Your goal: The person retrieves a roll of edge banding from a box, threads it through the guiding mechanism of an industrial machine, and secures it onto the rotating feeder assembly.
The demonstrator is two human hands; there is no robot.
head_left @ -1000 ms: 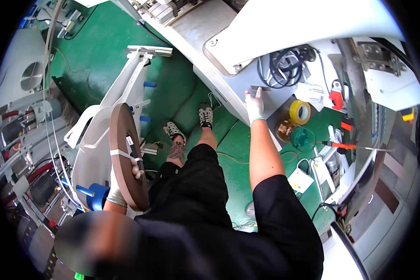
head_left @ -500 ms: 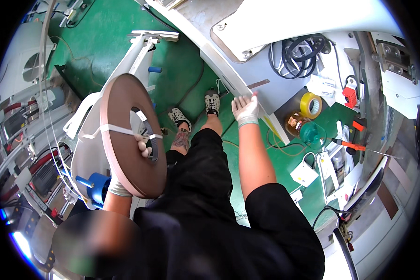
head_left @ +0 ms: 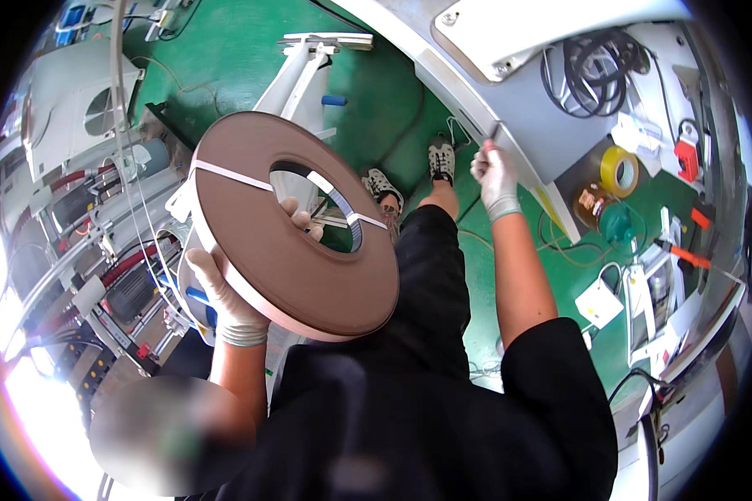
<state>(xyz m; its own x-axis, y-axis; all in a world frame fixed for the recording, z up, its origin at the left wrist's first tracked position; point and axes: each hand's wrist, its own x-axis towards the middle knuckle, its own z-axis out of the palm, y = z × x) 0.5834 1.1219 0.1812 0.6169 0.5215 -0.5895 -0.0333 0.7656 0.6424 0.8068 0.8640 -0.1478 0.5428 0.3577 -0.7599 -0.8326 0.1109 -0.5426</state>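
My left hand point(head_left: 226, 288), in a white glove, grips a large flat brown reel point(head_left: 297, 225) of strip material bound with white straps; fingertips show through its centre hole. The reel is lifted and tilted flat toward the camera, over my left thigh. My right hand point(head_left: 493, 175), also gloved, reaches forward and pinches the edge of a long grey metal panel point(head_left: 526, 125) that runs diagonally across the green floor. My two shoes point(head_left: 409, 171) stand just left of that hand.
A white metal stand point(head_left: 305, 71) rises on the green floor point(head_left: 226, 58) ahead. Machinery with cables and hoses point(head_left: 92, 242) crowds the left. On the right lie a yellow tape roll point(head_left: 620, 171), a black cable coil point(head_left: 593, 71), hand tools and small boxes.
My left hand has raised the brown reel from edge-on at my side to flat and high in front. My right hand stays on the grey panel's edge.
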